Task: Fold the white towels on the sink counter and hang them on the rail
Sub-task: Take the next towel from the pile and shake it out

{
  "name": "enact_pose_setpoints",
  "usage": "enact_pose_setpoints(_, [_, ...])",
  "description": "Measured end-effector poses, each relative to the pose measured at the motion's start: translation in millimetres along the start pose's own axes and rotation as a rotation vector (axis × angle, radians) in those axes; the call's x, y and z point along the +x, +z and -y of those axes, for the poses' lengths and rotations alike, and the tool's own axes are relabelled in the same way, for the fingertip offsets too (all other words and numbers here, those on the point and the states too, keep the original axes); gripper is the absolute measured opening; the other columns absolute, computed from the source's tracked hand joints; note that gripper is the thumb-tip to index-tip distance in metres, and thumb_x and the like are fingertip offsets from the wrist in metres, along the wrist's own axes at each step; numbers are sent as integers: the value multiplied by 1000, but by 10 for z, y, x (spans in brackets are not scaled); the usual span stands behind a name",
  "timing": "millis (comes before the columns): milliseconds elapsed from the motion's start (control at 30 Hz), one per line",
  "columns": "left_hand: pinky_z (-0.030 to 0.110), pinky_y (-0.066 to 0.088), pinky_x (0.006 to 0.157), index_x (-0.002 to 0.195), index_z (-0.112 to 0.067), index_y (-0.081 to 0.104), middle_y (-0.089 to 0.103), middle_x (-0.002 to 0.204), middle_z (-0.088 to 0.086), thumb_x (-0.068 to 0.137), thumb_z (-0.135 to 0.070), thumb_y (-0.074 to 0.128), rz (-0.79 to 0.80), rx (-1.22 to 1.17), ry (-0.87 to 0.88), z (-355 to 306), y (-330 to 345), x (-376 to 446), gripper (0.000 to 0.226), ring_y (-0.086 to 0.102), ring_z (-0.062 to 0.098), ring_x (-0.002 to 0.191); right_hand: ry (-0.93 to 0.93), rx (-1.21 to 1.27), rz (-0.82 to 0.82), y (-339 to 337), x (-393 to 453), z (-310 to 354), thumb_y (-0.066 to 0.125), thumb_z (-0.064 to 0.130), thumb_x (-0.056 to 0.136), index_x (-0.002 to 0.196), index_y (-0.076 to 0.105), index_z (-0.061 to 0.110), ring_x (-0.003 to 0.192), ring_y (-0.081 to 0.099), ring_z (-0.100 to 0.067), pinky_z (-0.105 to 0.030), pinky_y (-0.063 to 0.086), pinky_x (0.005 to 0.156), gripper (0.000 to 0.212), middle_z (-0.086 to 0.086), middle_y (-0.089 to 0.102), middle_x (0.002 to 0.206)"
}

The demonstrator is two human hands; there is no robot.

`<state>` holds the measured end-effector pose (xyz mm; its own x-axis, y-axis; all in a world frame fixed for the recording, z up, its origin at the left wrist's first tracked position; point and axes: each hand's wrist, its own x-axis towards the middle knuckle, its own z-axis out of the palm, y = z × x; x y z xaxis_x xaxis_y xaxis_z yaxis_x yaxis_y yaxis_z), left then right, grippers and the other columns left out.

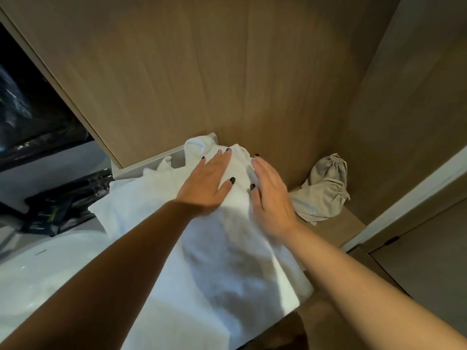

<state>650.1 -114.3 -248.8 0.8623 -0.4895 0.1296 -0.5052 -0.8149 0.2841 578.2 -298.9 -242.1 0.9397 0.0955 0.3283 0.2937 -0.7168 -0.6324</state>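
Note:
A large white towel (219, 269) lies spread over the counter in front of me, its near edge hanging toward me. My left hand (204, 183) rests flat on the far part of the towel, fingers apart. Beside it my right hand (273, 198) also lies flat on the cloth, palm down. More white towel (199, 147) is bunched in a white tray behind my fingertips. No rail is in view.
A grey drawstring bag (323, 190) sits in the corner on the wooden counter (336, 226) to the right. Wooden wall panels rise behind. At left are a white basin (38, 269), black packets (58, 210) and a dark mirror.

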Motion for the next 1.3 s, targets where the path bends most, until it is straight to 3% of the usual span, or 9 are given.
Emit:
enact_pose_setpoints(100, [26, 1, 121, 158, -18, 5, 12, 165, -1, 96, -38, 33, -109, -132, -154, -42, 74, -68, 71, 13, 12, 151, -101, -95, 244, 141, 319, -38, 38, 12, 103, 156, 19, 10, 152, 3, -15, -35, 4, 123, 56, -3, 12, 164])
enact_pose_setpoints(200, [37, 13, 121, 155, -6, 20, 23, 162, 11, 96, -33, 30, -263, -113, -227, -119, 114, -252, 66, 25, 24, 149, 14, -89, 386, 236, 446, -104, 28, 25, 107, 158, 7, 19, 150, -14, -10, -41, -4, 123, 56, 8, -4, 165])
enact_pose_setpoints(400, [47, 13, 122, 157, -14, 17, 15, 163, 16, 101, -47, 24, -255, 130, -314, -373, 410, -1020, 65, 12, 29, 152, 4, -181, 249, 327, 258, 37, 30, 21, 104, 157, 12, 14, 152, -10, -17, -43, 0, 123, 57, 1, 0, 166])
enact_pose_setpoints(600, [44, -2, 120, 157, -14, -6, -23, 163, 7, 98, -53, 20, -335, -149, -664, -648, 819, -2057, 75, -18, 19, 151, -270, -98, 318, 466, -435, 383, 44, 6, 93, 157, 14, 10, 152, -3, -16, -41, 10, 124, 70, -5, 4, 166])
enact_pose_setpoints(800, [39, -12, 122, 149, -20, -27, -37, 155, 0, 103, -49, 17, -111, -22, -944, -612, 1016, -2783, 70, -30, 16, 146, -552, -126, 450, 625, -955, 481, 45, 16, 99, 157, 19, 15, 152, -1, -18, -39, 7, 123, 64, -2, 4, 165])
enact_pose_setpoints(900, [39, -15, 118, 154, -24, -17, -31, 158, 0, 102, -53, 12, 37, 61, -1005, -664, 1092, -3072, 66, -29, 20, 145, -728, -174, 613, 793, -1279, 495, 48, 23, 97, 156, 17, 17, 153, 2, -21, -39, 3, 120, 67, -2, 3, 166])
enact_pose_setpoints(1133, [39, -8, 119, 156, -23, -13, -23, 162, 3, 101, -58, 19, 56, 76, -1041, -743, 998, -3482, 73, -25, 18, 144, -816, -462, 900, 997, -1795, 310, 40, 48, 99, 157, -4, 23, 150, -18, -25, -44, -25, 109, 77, -3, -18, 164])
enact_pose_setpoints(1233, [49, 15, 122, 156, -22, 19, -7, 164, 13, 96, -53, 50, 24, 33, -1002, -833, 852, -3616, 74, -3, 33, 151, -747, -469, 896, 955, -1873, 254, 51, 14, 97, 155, -13, 25, 147, -25, -25, -42, -21, 113, 88, -1, -27, 161])
enact_pose_setpoints(1300, [56, 48, 102, 123, -17, 66, 41, 149, 26, 69, -32, 89, -46, 48, -847, -855, 832, -3680, 61, 43, 47, 134, -690, -478, 911, 905, -1892, 198, 52, -6, 89, 155, -16, 22, 145, -28, -24, -39, -19, 115, 99, -3, -29, 160])
